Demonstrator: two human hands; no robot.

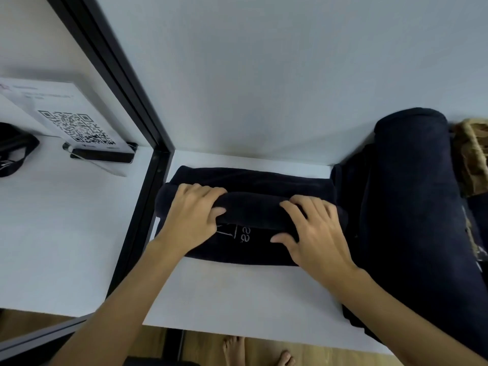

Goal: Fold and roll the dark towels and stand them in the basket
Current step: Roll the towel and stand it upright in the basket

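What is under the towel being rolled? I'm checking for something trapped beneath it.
Around the dark towel, only the white table shows. Both the left hand and right hand grip its roll; directly beneath is covered.

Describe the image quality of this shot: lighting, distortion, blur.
Head view: soft, even light, faint shadows under the hands; wide-angle bending bows the black frame post; the dark towel loses texture in its darkness; the QR sign and woven basket near the edges look smeared.
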